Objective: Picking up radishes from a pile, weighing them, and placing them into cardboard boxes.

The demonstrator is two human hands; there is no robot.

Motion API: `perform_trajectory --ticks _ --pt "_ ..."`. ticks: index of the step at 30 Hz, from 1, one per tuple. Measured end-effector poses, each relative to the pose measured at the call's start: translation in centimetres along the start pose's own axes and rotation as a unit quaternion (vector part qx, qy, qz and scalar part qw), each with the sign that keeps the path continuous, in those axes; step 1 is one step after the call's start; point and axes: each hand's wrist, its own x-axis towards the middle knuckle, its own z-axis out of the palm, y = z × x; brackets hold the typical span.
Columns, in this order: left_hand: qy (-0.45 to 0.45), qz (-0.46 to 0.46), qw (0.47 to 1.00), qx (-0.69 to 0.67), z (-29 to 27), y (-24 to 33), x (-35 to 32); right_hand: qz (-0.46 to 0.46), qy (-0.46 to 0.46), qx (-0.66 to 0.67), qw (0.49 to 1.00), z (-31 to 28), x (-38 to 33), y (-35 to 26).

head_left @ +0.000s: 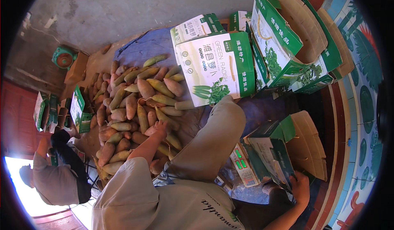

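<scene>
My left hand (pixel 156 129) reaches into a big heap of green and reddish-brown radishes (pixel 131 105), its fingers curled over a radish; its fingertips are partly hidden among them. At the right, my right hand (pixel 301 187) holds the near edge of an open green and white cardboard box (pixel 269 158), which is tilted with its brown flaps spread. The box stands beside a digital scale (pixel 245 164) with lit green displays, seemingly on its platform. What lies inside the box cannot be seen.
A closed radish box (pixel 217 68) stands beyond my bent knee (pixel 213 135). Open boxes (pixel 287 45) are stacked at the far right, by a tiled wall (pixel 363 107). At the left, another person (pixel 57 178) works near more boxes (pixel 80 111). A blue tarp (pixel 143 45) lies under the heap.
</scene>
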Motion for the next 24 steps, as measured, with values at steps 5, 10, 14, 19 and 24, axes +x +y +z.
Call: perform_trajectory --ticks 5,10,14,19,24 --pt "-0.035 0.027 0.995 0.086 0.0 2.2 2.0 0.025 -0.059 0.032 0.997 0.0 0.3 0.0" --pt "-0.043 0.026 0.991 0.121 0.5 2.9 2.9 0.074 -0.117 0.044 0.989 0.3 0.7 1.8" --pt "-0.045 0.041 0.980 0.189 0.8 3.4 3.1 0.025 -0.039 0.072 0.996 0.6 1.0 1.6" --pt "0.001 0.051 0.972 0.229 1.9 3.1 1.7 0.027 -0.041 0.056 0.997 0.5 1.0 0.8" --pt "-0.011 0.066 0.985 0.160 1.0 2.2 1.0 0.015 -0.014 0.040 0.999 0.7 0.8 0.1"
